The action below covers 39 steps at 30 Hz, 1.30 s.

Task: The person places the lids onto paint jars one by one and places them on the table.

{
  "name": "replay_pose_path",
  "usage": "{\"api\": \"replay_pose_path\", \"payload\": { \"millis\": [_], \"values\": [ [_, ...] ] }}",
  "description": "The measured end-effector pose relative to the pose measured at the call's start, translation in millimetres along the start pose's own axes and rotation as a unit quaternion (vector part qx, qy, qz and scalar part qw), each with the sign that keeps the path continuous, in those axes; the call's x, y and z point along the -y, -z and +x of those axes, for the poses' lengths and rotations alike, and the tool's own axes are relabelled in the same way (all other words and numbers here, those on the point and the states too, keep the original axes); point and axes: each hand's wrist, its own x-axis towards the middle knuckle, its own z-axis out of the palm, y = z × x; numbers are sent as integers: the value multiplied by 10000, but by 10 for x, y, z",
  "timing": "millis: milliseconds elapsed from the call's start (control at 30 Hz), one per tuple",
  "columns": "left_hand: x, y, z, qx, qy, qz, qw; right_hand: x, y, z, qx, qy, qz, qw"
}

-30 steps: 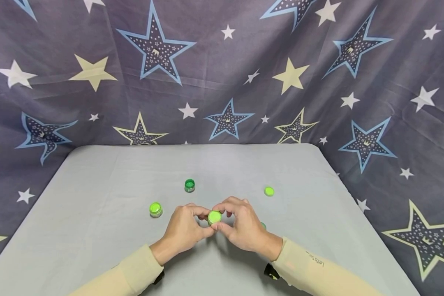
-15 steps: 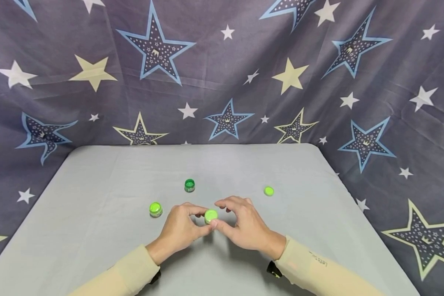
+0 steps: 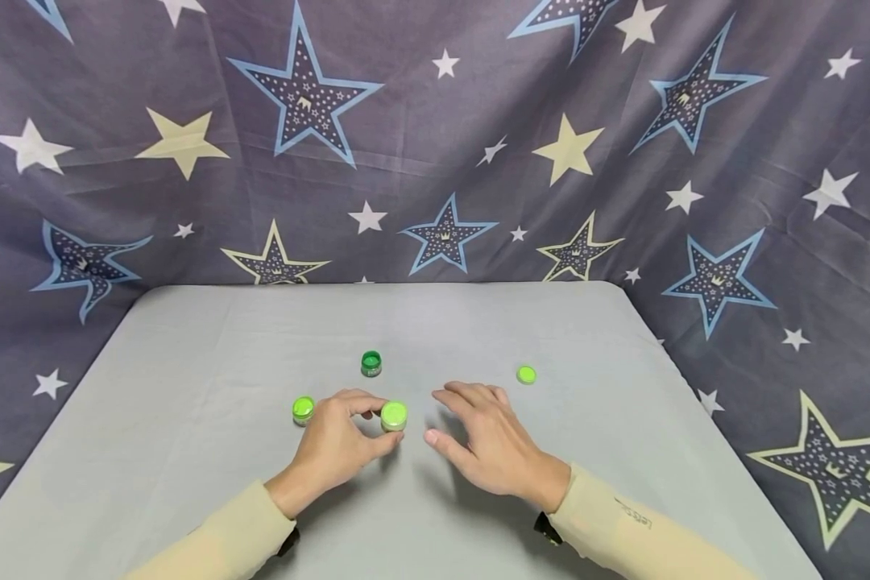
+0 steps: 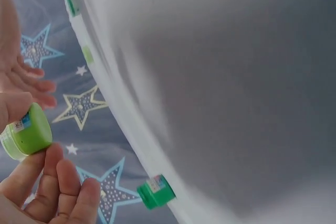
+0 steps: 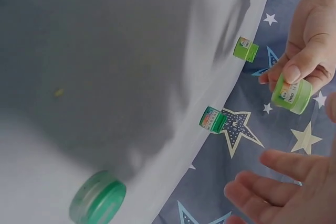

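Observation:
My left hand (image 3: 337,435) pinches a small jar with a light green top (image 3: 394,416) between thumb and fingers, above the table. In the right wrist view, a printed label shows on the side of the held jar (image 5: 293,96). My right hand (image 3: 489,443) is apart from it to the right, fingers spread and holding nothing. Partly behind my left hand stands another light green jar (image 3: 303,408). A dark green jar (image 3: 371,364) stands farther back. Near my right hand, a teal-green jar or lid (image 5: 98,198) lies on the table; the head view hides it.
A flat light green piece, perhaps a lid (image 3: 526,374), lies at the right on the grey-covered table (image 3: 210,346). A star-patterned cloth (image 3: 406,161) hangs behind the table and along its sides.
Both hands were on the light green jar. My right hand has let go and drawn slightly right, its fingers opening out. My left hand has carried the jar to the left.

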Motion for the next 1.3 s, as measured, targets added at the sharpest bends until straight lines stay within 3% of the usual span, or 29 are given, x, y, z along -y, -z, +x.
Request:
{"api": "replay_pose_path", "payload": {
  "millis": [267,667,933,1300],
  "values": [
    [69,199,13,-343,-52,106,9993,-91,25,-57,196,-104,-326,9992],
    [247,539,14,-596,255,773,9949,-215,70,-119,198,-208,-508,9983],
    [366,772,-11,-953,196,1056,9896,-314,108,-182,210,-295,-736,9966],
    [516,981,-20,-1041,649,1326,9836,-413,167,-260,347,-551,-875,9940]
  ]
}}
